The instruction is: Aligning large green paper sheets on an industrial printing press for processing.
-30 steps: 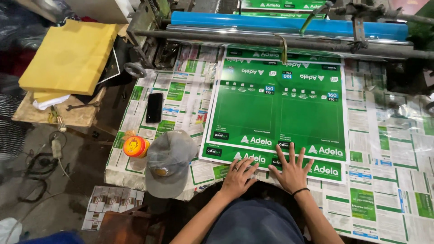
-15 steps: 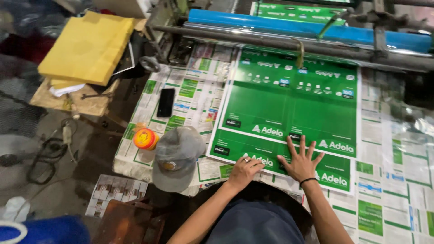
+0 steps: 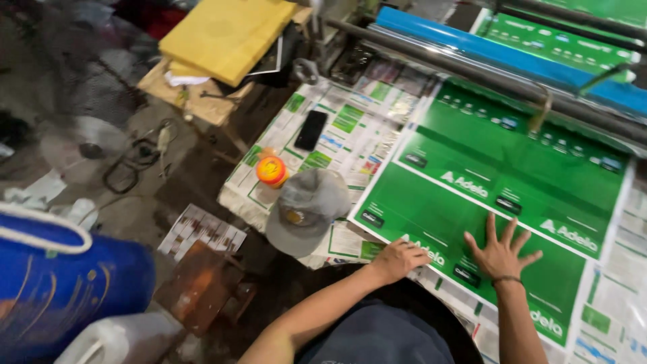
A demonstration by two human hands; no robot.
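Green printed sheet (image 3: 485, 175) on newspaper-covered table (image 3: 337, 135)

left arm: bare, extended from the near edge of the scene up and to the right, elbow bent.
left hand (image 3: 399, 258): held palm down, fingers curled loosely inward, knuckles raised.
right arm: bare, stretched almost straight away from the body at the near right.
right wrist: ringed by a thin dark band.
right hand (image 3: 500, 252): laid flat, palm down, fingers (image 3: 491, 226) spread wide and pointed far.
spacing: hands kept near each other, not touching.
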